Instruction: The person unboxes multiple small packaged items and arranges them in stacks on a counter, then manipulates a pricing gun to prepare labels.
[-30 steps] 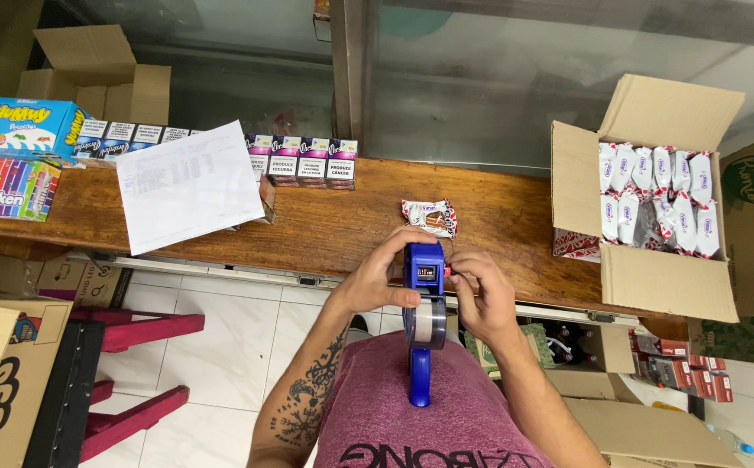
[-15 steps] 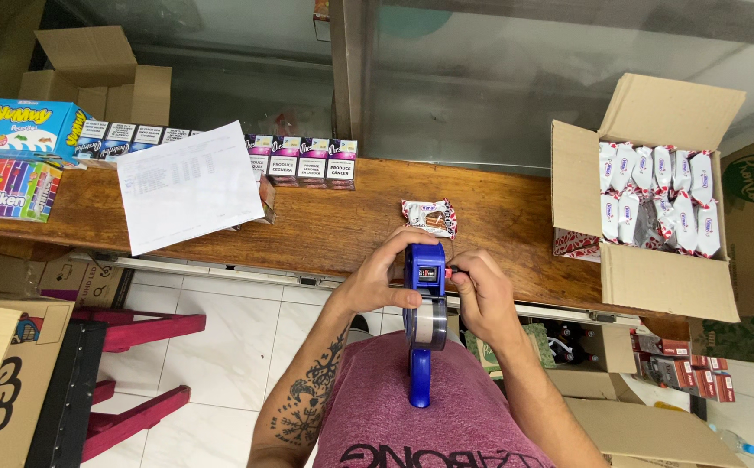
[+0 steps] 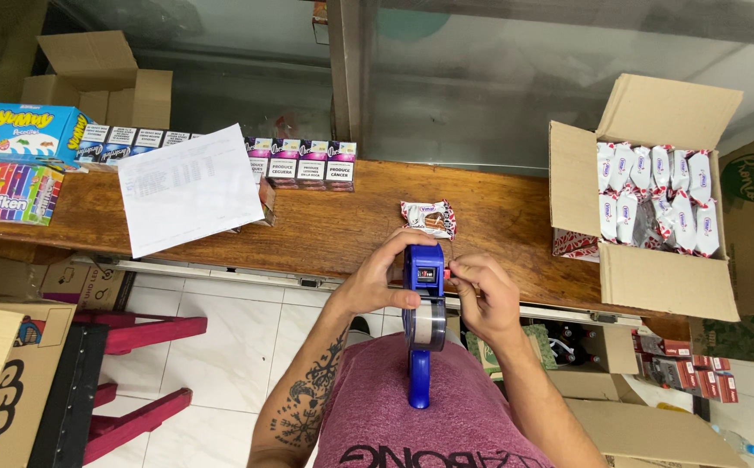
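Note:
A blue price-label gun (image 3: 423, 325) with a grey label roll stands upright against my chest. My left hand (image 3: 383, 275) grips its head from the left. My right hand (image 3: 483, 292) pinches a small part at the right side of the head, fingers closed on it. Just beyond, on the wooden counter (image 3: 342, 221), lies one white and red wrapped snack pack (image 3: 428, 217). An open cardboard box (image 3: 654, 277) at the right holds several of the same packs.
A printed paper sheet (image 3: 188, 189) lies on the counter at left, beside a row of small dark cartons (image 3: 299, 163) and colourful boxes (image 3: 13, 160). A red stool (image 3: 139, 373) and cardboard boxes (image 3: 0, 381) stand on the tiled floor.

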